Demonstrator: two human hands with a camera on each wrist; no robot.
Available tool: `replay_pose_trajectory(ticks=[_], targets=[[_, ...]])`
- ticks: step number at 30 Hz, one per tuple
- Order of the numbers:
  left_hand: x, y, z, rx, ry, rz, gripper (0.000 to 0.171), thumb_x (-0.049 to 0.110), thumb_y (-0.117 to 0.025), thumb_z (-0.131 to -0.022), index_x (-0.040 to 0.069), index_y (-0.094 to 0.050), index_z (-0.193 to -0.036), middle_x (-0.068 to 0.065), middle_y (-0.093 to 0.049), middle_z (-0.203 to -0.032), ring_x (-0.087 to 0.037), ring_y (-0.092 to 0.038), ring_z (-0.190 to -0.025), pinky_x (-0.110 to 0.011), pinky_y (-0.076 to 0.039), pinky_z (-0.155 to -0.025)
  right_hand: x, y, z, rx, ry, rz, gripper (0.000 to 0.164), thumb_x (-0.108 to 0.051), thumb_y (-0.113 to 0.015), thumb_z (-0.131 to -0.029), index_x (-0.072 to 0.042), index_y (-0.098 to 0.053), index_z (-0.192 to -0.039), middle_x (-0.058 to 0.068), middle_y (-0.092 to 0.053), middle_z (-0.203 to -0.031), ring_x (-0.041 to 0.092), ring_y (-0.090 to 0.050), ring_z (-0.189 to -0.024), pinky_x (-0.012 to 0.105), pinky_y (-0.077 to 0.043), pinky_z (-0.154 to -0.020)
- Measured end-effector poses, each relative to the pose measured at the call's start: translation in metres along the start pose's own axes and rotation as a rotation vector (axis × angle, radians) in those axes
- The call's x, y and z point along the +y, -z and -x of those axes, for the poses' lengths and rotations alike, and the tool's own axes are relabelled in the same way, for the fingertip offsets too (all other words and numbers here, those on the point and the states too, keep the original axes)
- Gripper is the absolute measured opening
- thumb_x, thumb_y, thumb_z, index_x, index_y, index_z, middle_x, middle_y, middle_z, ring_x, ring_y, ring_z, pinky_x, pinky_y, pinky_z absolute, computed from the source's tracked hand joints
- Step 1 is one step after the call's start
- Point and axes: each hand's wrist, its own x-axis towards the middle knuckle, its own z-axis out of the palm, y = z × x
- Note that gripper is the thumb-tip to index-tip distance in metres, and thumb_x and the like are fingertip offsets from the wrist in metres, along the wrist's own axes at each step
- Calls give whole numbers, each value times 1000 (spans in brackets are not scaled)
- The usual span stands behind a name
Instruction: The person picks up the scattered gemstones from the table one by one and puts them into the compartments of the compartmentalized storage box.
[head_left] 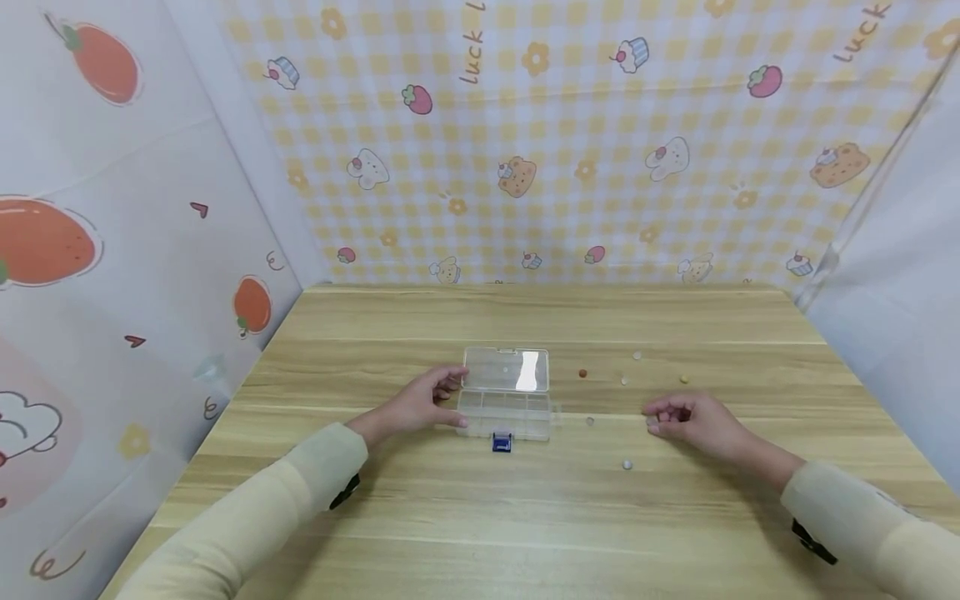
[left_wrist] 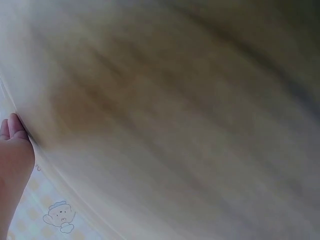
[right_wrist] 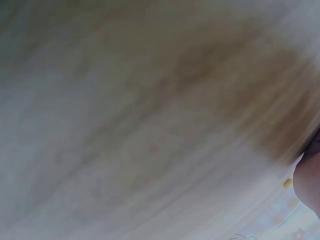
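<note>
- At far left I see a white cloth (head_left: 150, 175) printed with orange fruit and small hearts.
- My left hand (head_left: 414, 404) is half-open, thumb and fingers spread wide, touching the box's left end.
- The clear plastic box (head_left: 534, 434) sits mid-tabletop (head_left: 480, 525), on smooth wood grain; its rectangular tray has dividers, its flat lid (head_left: 491, 370) lies back, and a blue tab (head_left: 502, 442) in front bears marks too small for me to read.
- Behind, a yellow-checked cloth (head_left: 487, 217) reads "luck" twice.
- Right of the box I see small roundish pieces: red-brown (head_left: 582, 373), clear (head_left: 590, 421), silvery (head_left: 627, 464).
- My right hand (head_left: 705, 427) has curled fingers, thumb and forefinger nearly together at a pale piece (head_left: 651, 422); I cannot tell whether it is gripped.
- Just behind it lies a yellow piece (head_left: 683, 379).
</note>
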Motion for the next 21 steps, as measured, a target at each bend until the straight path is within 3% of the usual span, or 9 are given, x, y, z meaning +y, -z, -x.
replay_pose_trajectory(ticks=[12, 21], targets=[[-2, 0, 1, -1, 0, -5, 85, 18, -86, -72, 7, -42, -144, -8, -51, -128, -24, -47, -117, -38, -42, -102, -4, 0, 0, -21, 21, 38, 18, -9, -72, -87, -3, -72, -104, 4, -64, -87, 13, -55, -76, 22, -50, -62], [2, 1, 2, 0, 11, 8, 85, 17, -86, -72, 6, -42, -144, -8, -51, -129, -24, -48, -118, -37, -42, -103, -8, 1, 0, -37, -21, 38, 15, -11, -71, -88, -5, -70, -101, 5, -63, -89, 17, -56, -79, 23, -51, -65]])
